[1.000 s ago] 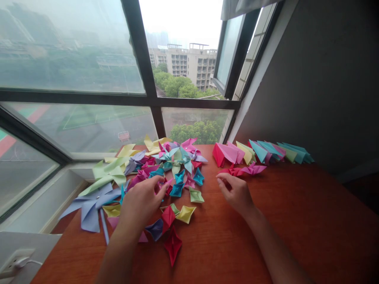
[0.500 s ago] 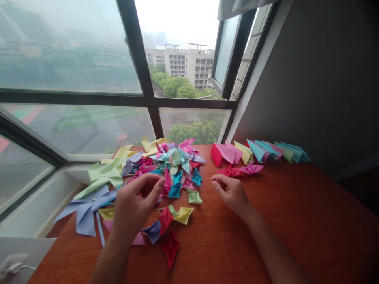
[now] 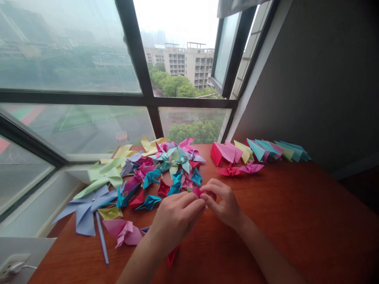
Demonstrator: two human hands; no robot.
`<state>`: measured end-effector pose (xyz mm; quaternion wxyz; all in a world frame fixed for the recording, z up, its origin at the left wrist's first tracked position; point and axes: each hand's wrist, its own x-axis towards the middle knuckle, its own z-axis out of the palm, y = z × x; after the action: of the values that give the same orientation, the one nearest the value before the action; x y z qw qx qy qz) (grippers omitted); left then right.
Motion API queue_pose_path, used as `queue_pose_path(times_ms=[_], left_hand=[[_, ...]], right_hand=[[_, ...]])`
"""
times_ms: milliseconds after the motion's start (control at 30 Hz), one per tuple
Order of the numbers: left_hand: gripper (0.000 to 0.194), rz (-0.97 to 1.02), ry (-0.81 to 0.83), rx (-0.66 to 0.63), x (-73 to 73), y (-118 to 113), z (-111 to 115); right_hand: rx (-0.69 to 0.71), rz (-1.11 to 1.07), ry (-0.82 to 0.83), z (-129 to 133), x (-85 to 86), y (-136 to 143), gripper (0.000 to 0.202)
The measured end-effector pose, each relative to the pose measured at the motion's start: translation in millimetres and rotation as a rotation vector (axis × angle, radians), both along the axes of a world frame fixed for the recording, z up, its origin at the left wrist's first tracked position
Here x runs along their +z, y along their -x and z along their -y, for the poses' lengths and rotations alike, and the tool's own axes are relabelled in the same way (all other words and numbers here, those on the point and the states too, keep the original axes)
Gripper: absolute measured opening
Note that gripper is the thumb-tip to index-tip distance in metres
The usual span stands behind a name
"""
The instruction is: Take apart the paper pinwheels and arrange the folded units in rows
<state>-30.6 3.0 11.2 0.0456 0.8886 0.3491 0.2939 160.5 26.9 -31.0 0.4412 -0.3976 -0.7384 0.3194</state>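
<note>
Both hands work close together over the middle of the table (image 3: 266, 236). The right hand (image 3: 222, 199) pinches a magenta folded paper piece (image 3: 196, 191) between thumb and fingers; the left hand (image 3: 182, 213) is drawn in against its near side and seems closed on it too. Most of the paper is hidden, so its shape is hard to tell. The step in hand looks like adjusting a fold; the next move calls for light fingertips and steady support from the left.

Under the left forearm a red folded piece (image 3: 172, 257) pokes out, so lowering that wrist could crush it. Just left lies a pink folded piece (image 3: 126, 232), and farther left a lavender pinwheel (image 3: 91, 203), its stick pointing toward the near edge. Blue folded papers (image 3: 148, 202) and a crowd of pinwheels (image 3: 174, 157) fill the left side up to the window (image 3: 195, 103), leaving little room there.

Beyond the right hand, a red folded crane (image 3: 229, 170) lies in front of a row of folded paper planes (image 3: 233, 152) near the wall (image 3: 322, 79). Bare wood opens widely to the right and nearer the person.
</note>
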Motion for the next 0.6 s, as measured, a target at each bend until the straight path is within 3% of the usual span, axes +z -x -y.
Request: queue_pose_path(times_ms=[200, 267, 333, 467, 600], left_hand=[[0.017, 0.009, 0.004, -0.095, 1.7, -4.1, 2.0], [0.015, 0.133, -0.004, -0.048, 3.5, -4.6, 3.1], [0.011, 0.298, 0.004, 0.077, 6.3, -3.7, 3.3], [0.013, 0.422, 0.244, 0.277, 11.9, -0.9, 0.0], [0.022, 0.343, 0.531, 0.240, 11.8, -2.0, -2.7]], right_hand=[[0.095, -0.025, 0.020, -3.6, 5.3, -4.9, 0.025], [0.037, -0.093, 0.080, -4.3, 6.0, -5.5, 0.027], [-0.015, -0.181, 0.174, -5.0, 5.7, -6.6, 0.027], [-0.064, -0.297, 0.290, -5.4, 4.2, -9.0, 0.028], [-0.080, -0.266, 0.262, -3.6, 3.5, -8.5, 0.028]])
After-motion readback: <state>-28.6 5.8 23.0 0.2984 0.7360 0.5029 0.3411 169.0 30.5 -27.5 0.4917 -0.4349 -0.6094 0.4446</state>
